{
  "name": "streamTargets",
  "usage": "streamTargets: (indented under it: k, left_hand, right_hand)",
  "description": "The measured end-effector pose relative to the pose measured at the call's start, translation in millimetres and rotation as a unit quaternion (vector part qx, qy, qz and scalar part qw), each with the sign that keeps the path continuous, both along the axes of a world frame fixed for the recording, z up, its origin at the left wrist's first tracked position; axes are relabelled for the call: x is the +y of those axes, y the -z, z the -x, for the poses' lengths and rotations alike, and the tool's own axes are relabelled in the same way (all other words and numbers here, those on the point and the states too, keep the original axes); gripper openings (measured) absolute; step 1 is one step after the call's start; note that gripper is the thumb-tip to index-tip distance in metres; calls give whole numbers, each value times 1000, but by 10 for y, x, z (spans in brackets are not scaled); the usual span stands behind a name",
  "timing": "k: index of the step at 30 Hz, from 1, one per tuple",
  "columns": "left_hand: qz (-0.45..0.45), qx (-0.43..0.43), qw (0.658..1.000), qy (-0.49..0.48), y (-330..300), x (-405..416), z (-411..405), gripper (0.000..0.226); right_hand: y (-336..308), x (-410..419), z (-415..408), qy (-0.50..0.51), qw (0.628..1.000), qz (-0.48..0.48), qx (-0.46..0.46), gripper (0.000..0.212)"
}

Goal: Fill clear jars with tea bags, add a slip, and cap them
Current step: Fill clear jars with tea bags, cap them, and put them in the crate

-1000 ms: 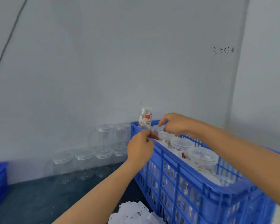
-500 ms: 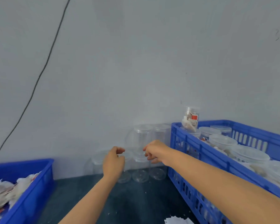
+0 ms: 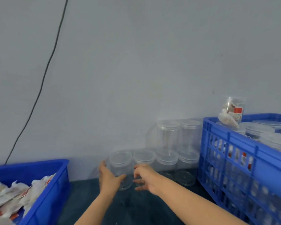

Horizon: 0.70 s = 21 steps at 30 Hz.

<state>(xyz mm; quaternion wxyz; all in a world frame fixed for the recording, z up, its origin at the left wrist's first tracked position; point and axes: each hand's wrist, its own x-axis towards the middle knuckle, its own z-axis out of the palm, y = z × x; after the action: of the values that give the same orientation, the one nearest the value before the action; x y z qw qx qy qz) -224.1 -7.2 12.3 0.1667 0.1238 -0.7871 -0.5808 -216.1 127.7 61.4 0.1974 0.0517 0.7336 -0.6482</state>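
I'm seeing the tea bag bin (image 3: 44, 190) and blue crate (image 3: 256, 161) getting cropped by frame edges; crate contents blurring.

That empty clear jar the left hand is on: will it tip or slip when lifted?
The empty jar looks like thin clear plastic with nothing inside, so it is probably very light and easy to knock over. Its smooth wall may be slippery; the left hand wraps it from the side, which should help. The lid looks only seated on top, so it might pop off if squeezed.
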Motion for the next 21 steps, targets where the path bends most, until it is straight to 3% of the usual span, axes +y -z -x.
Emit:
streamTargets:
  k: [4, 11, 15, 21]
  left_hand:
    - [-81, -7, 995, 54, 106, -55, 130, 111]
    - [-24, -15, 1000, 2, 155, -83, -143, 81]
    - [-48, 34, 998, -13, 100, -77, -559, 81]
    - [-26, 103, 993, 49, 53, 127, -1374, 88]
  right_hand:
    - [87, -89, -16, -54, 998, -17, 5, 66]
    - [-2, -103, -259, -72, 997, -16, 29, 80]
    - [-121, -60, -578, -80, 995, -6, 67, 71]
    - [-121, 114, -1253, -74, 992, 3, 104, 55]
